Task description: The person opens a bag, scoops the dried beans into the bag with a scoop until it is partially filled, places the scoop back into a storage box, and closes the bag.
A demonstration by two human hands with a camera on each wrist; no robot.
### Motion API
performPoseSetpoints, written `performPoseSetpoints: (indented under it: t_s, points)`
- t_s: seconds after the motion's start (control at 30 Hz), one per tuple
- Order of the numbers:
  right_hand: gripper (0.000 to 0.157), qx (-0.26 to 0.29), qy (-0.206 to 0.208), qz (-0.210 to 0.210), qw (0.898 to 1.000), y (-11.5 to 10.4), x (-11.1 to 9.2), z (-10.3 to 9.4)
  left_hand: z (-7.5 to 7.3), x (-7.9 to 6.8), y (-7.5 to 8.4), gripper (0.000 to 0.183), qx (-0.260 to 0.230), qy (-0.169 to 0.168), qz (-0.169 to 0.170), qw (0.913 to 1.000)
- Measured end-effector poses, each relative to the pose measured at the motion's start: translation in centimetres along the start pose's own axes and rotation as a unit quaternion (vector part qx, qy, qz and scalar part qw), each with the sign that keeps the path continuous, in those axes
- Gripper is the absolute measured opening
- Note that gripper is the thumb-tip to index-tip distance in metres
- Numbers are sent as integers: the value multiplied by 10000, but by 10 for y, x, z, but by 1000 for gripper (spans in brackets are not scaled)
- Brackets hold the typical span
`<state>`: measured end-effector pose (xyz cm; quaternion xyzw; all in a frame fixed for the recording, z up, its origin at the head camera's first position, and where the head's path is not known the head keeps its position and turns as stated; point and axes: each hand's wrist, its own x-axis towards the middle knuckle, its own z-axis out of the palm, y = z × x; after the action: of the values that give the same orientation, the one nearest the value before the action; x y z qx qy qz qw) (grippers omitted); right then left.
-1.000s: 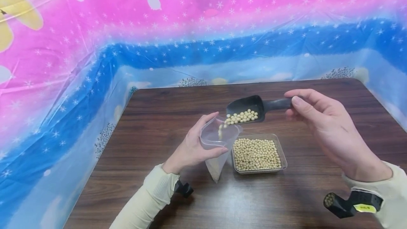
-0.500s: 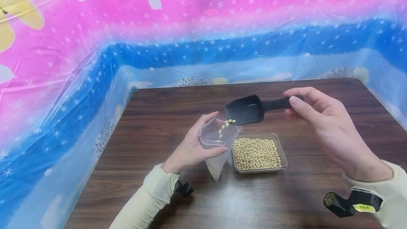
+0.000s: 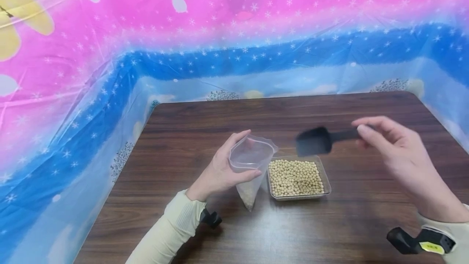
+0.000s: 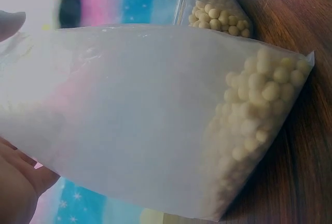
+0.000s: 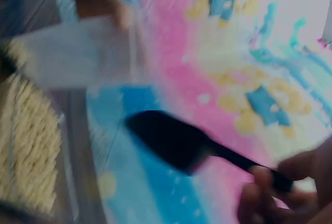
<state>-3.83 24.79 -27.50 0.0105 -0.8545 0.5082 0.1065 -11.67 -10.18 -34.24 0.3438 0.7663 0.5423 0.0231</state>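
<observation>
My left hand (image 3: pixel 223 168) holds a translucent plastic bag (image 3: pixel 250 158) near its open mouth, thumb on the near side and fingers at the far side. Pale round beans (image 4: pixel 254 105) fill the bottom of the bag in the left wrist view. My right hand (image 3: pixel 401 154) pinches the handle end of a black scoop (image 3: pixel 314 141), blurred by motion. No beans show in the scoop. It hangs above the back of a clear rectangular container (image 3: pixel 326 174) of the same pale beans (image 3: pixel 296 177), just right of the bag.
Everything stands on a dark wood-grain table (image 3: pixel 176 133). A pink and blue patterned cloth (image 3: pixel 220 44) hangs behind the table and along its sides. Each wrist wears a black camera, the right one (image 3: pixel 421 239) with a yellow label.
The last beans have slid from the scoop into the bag. My right hand has then moved the scoop right and down, away from the bag's mouth. The left hand stays put.
</observation>
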Motion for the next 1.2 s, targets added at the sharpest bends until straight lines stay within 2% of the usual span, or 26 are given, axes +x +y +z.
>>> performPoseSetpoints:
  t_s: [0.1, 0.17, 0.27, 0.4, 0.53, 0.7, 0.77, 0.93, 1.0, 1.1, 1.2]
  points:
    - [23, -705, -549, -98, 9960, 16, -5, 2, -1, -2, 0, 86, 27, 8, -12, 10000]
    - [21, -989, -819, -141, 9916, 23, -9, 7, -1, -2, 0, 85, 4, 6, -18, 10000]
    - [20, -1128, -989, -175, 9885, 32, -13, 16, -1, -3, -1, 85, -50, 7, -34, 10000]
    - [22, -1056, -1030, 46, 9890, 45, -16, 24, -1, -3, -1, 84, -103, 15, -118, 9999]
    - [30, -726, -1064, 519, 9903, 60, -16, 29, 0, -3, -1, 84, -125, 17, -157, 9998]
    - [40, 5, -1048, 1052, 9889, 75, -15, 35, 0, -3, -1, 84, -177, 10, -164, 9997]
    - [44, 147, -1010, 1171, 9879, 79, -15, 37, 0, -3, -1, 84, -187, 10, -178, 9997]
    - [46, 115, -898, 1307, 9873, 89, -15, 39, 1, -2, 0, 83, -216, -3, -170, 9996]
    - [45, 326, -833, 1354, 9867, 94, -16, 40, 1, -2, 0, 83, -200, -4, -145, 9997]
    - [43, 892, -799, 1493, 9815, 104, -15, 41, 1, -1, -1, 83, -159, -2, -110, 9998]
    - [39, 1545, -906, 1627, 9703, 114, -15, 42, 1, -1, -2, 83, -136, -7, -117, 9998]
